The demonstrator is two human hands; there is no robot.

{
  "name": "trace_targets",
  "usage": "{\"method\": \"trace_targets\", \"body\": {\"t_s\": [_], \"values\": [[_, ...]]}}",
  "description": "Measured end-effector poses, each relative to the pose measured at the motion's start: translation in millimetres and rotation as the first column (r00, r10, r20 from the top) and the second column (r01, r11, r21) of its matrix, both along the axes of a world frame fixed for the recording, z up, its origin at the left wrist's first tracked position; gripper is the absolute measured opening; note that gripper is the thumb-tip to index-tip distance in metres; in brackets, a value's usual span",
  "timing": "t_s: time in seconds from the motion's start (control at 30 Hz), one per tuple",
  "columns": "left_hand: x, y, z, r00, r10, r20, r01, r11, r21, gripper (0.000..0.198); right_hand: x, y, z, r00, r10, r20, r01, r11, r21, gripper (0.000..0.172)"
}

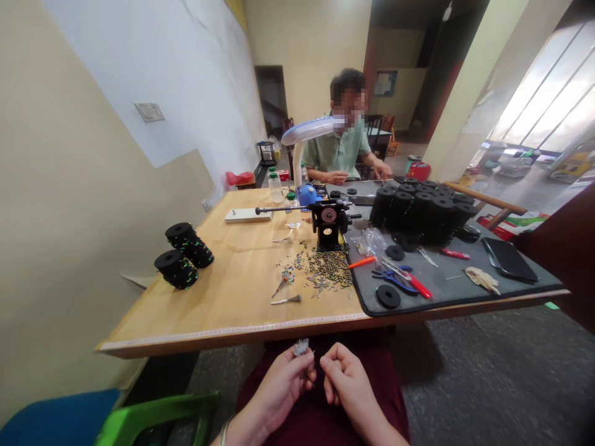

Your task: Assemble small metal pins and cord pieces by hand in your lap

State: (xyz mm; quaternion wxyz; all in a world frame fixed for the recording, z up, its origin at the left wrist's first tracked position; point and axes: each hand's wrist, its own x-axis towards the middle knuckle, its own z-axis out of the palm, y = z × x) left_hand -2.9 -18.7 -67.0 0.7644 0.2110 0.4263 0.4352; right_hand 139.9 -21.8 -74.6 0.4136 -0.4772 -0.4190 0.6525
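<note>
My left hand (pixel 284 379) is closed around a small grey, spiky bundle (pixel 301 347) of thin pieces, which pokes out above the thumb. What the pieces are is too small to tell. Close beside it, my right hand (pixel 348 376) has thumb and forefinger pinched together; anything between them is too small to make out. Both hands hover over my lap, just in front of the table edge. Nearest to them on the table lie a tool with a pale blade and grey end (pixel 287 300), and a pile of tiny dark-and-gold pieces (pixel 329 267).
A black winding device (pixel 328 224) with a long rod stands mid-table by a desk lamp (pixel 309 131). Black spool stacks (pixel 175 270) are at left, more (pixel 418 210) at right on a grey mat (pixel 446 275) with blue pliers (pixel 400 280). A person (pixel 341 145) sits opposite.
</note>
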Motion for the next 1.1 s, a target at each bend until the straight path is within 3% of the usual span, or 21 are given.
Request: {"method": "trace_targets", "body": {"t_s": [0.23,1.1], "values": [[-1.8,1.5,-5.2,0.999,0.004,0.043,-0.003,1.000,-0.017,0.024,-2.1,-0.5,1.6,1.000,0.014,-0.003,-0.014,1.000,0.000,0.045],[2.0,-1.5,2.7,0.999,-0.002,-0.043,0.004,1.000,0.029,0.028,-3.3,1.9,-1.5,1.000,0.010,-0.012,-0.010,1.000,0.000,0.047]]}}
